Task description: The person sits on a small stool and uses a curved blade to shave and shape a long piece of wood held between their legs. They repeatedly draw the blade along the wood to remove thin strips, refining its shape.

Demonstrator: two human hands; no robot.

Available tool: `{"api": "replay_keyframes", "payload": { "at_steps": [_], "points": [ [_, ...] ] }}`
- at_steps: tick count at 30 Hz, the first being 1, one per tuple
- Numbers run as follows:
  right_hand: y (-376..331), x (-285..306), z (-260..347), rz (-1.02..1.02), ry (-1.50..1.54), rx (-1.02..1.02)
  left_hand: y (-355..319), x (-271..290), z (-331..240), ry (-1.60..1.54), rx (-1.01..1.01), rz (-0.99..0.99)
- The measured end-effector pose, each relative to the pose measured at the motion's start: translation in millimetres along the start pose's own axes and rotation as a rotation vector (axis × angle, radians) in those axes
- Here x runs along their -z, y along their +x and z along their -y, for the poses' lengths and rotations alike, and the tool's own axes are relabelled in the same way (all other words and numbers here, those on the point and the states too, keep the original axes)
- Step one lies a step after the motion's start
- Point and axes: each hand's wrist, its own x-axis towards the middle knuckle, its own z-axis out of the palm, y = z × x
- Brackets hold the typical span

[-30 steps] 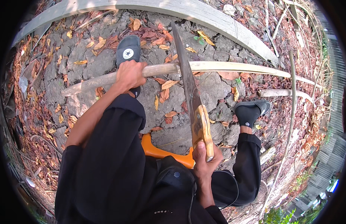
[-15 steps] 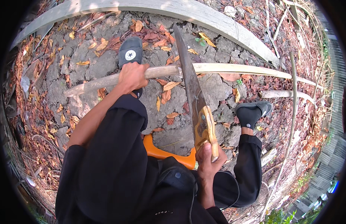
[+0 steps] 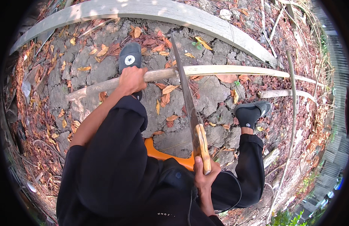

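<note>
My left hand (image 3: 132, 80) is wrapped round a long wooden pole (image 3: 159, 75), close to my left sandal (image 3: 130, 56). To the left of the blade the pole keeps its greyish bark; to the right it is pale and stripped. My right hand (image 3: 205, 174) grips the wooden handle of a hand saw (image 3: 187, 94). The saw's blade points away from me and crosses the pole just right of my left hand, where bark and pale wood meet. Whether the teeth have cut into the wood cannot be made out.
An orange plastic seat (image 3: 168, 155) is under me. Beyond the pole lies a thick grey plank (image 3: 144, 9). A short stick (image 3: 276, 94) and a thin upright-lying branch (image 3: 293, 109) are to the right. Dry leaves cover cracked soil around my right sandal (image 3: 263, 108).
The saw has been drawn back toward me, its handle lower and slightly left, and its blade appears more edge-on. My left hand still grips the pole.
</note>
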Motion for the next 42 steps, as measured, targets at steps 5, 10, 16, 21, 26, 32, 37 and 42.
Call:
{"api": "replay_keyframes", "payload": {
  "at_steps": [5, 10, 16, 21, 26, 32, 37, 42],
  "points": [
    [26.1, -12.8, -12.3, 0.026, -0.021, -0.014, -0.4, 4.4, -6.2, -0.002, -0.009, 0.041],
    [0.5, -3.3, 7.2, 0.011, -0.003, 0.088, 7.6, 7.6, -0.6, 0.004, -0.009, 0.007],
    [42.6, -22.6, -4.3, 0.073, -0.099, 0.002, 1.6, 1.5, -2.1, -0.016, -0.002, 0.036],
    [6.1, -4.2, 0.8, 0.017, 0.07, -0.053, 5.6, 5.0, -3.2, -0.013, -0.004, 0.013],
    [38.2, -24.7, -7.5, 0.057, -0.044, -0.058, 3.0, 2.8, -2.9, -0.021, 0.002, 0.026],
    [40.5, -29.8, 1.9, 0.032, 0.015, -0.077, -0.1, 2.6, -2.1, -0.012, 0.007, -0.012],
    [12.9, -5.6, -19.0, 0.04, 0.099, -0.059, 11.3, 10.7, -2.1, 0.0, -0.018, -0.024],
    [44.8, -19.5, -4.0, 0.047, 0.071, -0.104, 13.6, 1.7, 2.4, -0.016, 0.001, -0.005]
  ]
}}
